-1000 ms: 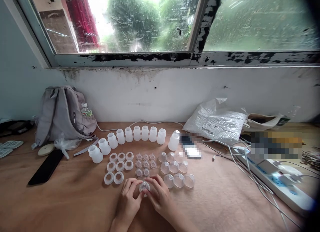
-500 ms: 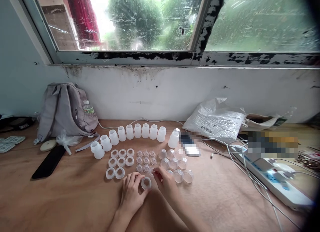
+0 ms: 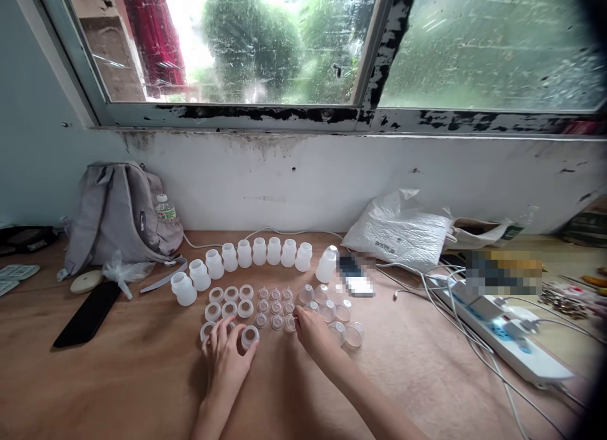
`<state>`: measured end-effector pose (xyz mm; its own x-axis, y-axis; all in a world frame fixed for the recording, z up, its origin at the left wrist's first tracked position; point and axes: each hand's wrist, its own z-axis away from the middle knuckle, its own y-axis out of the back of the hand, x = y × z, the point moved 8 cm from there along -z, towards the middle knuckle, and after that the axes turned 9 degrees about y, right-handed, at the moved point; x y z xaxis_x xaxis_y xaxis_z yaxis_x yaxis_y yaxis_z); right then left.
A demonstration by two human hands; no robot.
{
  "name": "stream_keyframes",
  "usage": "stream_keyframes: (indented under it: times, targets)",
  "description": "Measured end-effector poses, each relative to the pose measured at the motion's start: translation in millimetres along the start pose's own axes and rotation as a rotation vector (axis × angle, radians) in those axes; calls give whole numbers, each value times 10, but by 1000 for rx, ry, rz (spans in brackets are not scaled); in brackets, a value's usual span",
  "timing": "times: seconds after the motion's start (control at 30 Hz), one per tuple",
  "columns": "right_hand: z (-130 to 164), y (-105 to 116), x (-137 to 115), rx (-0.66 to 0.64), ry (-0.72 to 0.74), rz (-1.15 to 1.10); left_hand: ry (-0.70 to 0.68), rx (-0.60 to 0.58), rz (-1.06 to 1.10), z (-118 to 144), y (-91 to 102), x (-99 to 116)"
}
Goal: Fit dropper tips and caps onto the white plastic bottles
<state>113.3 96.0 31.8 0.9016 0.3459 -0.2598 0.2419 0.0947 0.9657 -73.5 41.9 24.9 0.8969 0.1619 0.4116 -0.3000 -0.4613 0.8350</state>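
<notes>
On the brown wooden table [image 3: 118,377] under the window, the person's left hand [image 3: 222,358] rests with its fingers curled loosely around a small translucent white plastic ring collar [image 3: 249,336], thumb and forefinger touching its sides; the collar stands on the table just right of the group of white ring collars [image 3: 227,304]. The right hand [image 3: 310,331] reaches forward beside it, its fingertips pinched narrow at the small clear silicone nipples [image 3: 275,307] laid out in rows; whether it grips one I cannot tell, since the fingers cover that spot.

Taking the collar in the left hand as the mark: beyond it stands a curved row of squat white plastic bottles [image 3: 246,256], and to its right, past the nipples, lie clear dome-shaped plastic caps [image 3: 332,313], one or two touching the right wrist's side. Far to its left a flat black phone [image 3: 88,313] lies on the table, with a grey fabric backpack [image 3: 118,215] leaning against the wall behind that. Well to the right of the collar sit a crumpled white plastic bag [image 3: 398,231], a tangle of white cables [image 3: 450,294] and a white power strip [image 3: 512,345].
</notes>
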Motion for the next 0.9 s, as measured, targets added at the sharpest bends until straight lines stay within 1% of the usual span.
stream_keyframes:
  times: [0.13, 0.23, 0.3, 0.37, 0.43, 0.5, 0.57, 0.63, 0.7, 0.8, 0.9]
  targets:
    - [-45, -60, 9, -19, 0, 15, 20, 35, -9, -31, 59, -29]
    - [-59, -126, 27, -40, 2, 22, 43, 14, -30, -51, 17, -68]
    - [-49, -120, 13, -37, 12, 26, 66, -2, -46, -57, -37, -106]
    - [-25, -44, -31, 13, 15, 25, 77, -11, -52, -54, -89, -132]
    - [1, 78, -117, 110, 20, 14, 76, -11, -48, -47, -131, -146]
    - [8, 170, -269, 199, 71, -9, 64, -4, -38, -40, -159, -152]
    - [-20, 184, -461, 239, 162, -30, 47, 17, -25, -37, -166, -157]
    - [-86, 120, -611, 226, 213, -21, 30, 51, -12, -38, -150, -166]
    - [-176, 22, -683, 183, 199, 17, 19, 93, -1, -40, -119, -181]
    - [-297, -99, -721, 106, 167, 72, 15, 140, 0, -35, -82, -203]
    - [-354, -147, -725, 43, 159, 113, 21, 140, -12, -21, -91, -217]
